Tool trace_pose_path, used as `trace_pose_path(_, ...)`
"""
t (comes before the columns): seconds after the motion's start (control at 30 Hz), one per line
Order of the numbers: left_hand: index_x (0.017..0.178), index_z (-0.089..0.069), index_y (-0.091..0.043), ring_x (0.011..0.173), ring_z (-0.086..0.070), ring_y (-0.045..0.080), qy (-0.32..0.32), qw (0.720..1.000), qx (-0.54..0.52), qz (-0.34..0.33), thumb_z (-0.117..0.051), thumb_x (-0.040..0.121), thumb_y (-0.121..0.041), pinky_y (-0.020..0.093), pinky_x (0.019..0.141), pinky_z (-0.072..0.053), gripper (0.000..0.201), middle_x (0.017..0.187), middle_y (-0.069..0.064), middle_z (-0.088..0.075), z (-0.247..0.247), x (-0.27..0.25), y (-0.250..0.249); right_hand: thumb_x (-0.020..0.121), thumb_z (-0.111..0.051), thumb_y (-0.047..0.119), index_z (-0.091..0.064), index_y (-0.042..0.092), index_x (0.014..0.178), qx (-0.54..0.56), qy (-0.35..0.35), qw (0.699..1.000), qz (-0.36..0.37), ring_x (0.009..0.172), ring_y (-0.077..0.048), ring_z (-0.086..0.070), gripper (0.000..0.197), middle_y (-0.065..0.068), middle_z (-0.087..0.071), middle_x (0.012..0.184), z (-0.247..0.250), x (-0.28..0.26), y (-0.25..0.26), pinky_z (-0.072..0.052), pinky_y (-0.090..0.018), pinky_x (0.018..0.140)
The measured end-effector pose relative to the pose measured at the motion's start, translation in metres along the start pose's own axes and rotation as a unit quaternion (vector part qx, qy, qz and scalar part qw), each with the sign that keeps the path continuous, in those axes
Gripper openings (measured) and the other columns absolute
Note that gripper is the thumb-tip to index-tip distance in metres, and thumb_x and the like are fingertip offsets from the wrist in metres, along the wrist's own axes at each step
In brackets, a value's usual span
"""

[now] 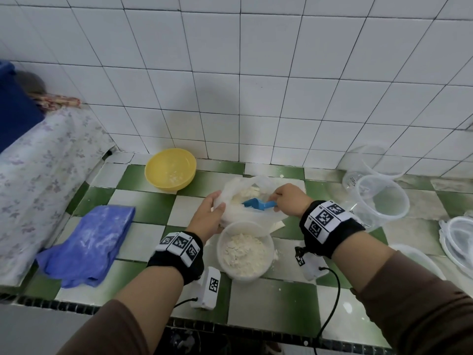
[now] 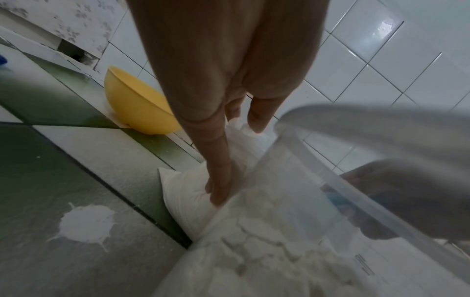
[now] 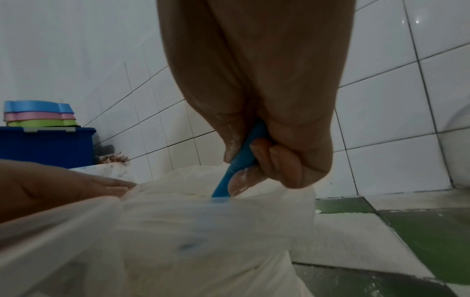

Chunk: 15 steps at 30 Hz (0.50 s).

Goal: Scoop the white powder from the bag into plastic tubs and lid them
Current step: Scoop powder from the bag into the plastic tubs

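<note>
Gripping blue scoop point(image 1: 258, 204) (right hand point(image 1: 290, 199)) inside bag point(image 1: 239, 213)

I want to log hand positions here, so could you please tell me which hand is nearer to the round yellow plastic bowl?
Left. The left hand rests on the bag's near-left side, just below the round yellow plastic bowl; the right hand grips the blue scoop across the bag.

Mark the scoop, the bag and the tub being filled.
scoop point(image 1: 256, 203): head view, on the blue bowl inside the bag.
bag point(image 1: 266, 184): head view, on the far rim.
tub point(image 1: 267, 265): head view, on the right wall.
</note>
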<state>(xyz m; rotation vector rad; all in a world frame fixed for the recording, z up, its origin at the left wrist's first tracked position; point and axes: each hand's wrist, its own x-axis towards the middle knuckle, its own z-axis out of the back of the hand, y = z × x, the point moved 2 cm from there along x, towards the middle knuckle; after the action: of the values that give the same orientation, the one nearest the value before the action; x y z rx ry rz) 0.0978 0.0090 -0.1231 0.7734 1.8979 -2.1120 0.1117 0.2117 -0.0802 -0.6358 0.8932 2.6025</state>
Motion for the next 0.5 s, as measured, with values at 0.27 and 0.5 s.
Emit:
trace_pose_path(0.27,0.143,-0.035,-0.025,0.113,-0.057,0.028,0.006,1.000,-0.023,0.000,-0.044,0.101,-0.015,0.033,0.069,-0.057,0.044,0.140,0.007,-0.045,-0.003,-0.002,-0.009,0.095,-0.046,0.006,-0.062,0.000,0.117,0.055,0.009,0.998,0.017,0.059,-0.007,-0.043,0.028,-0.019,-0.064,0.115,-0.006,0.001,0.010,-0.033,-0.011,0.052)
trace_pose_path(0.5,0.144,-0.033,-0.025,0.115,-0.056,0.027,0.011,1.000,-0.027,0.001,-0.043,0.101,-0.015,0.035,0.073,-0.056,0.046,0.138,0.005,-0.043,-0.003,-0.006,-0.012,0.097,-0.043,0.008,-0.062,-0.001,0.115,0.075,0.017,0.997,0.005,0.058,-0.004,-0.040,0.028,-0.018,-0.066,0.106,-0.013,0.005,0.016,-0.031,-0.010,0.050)
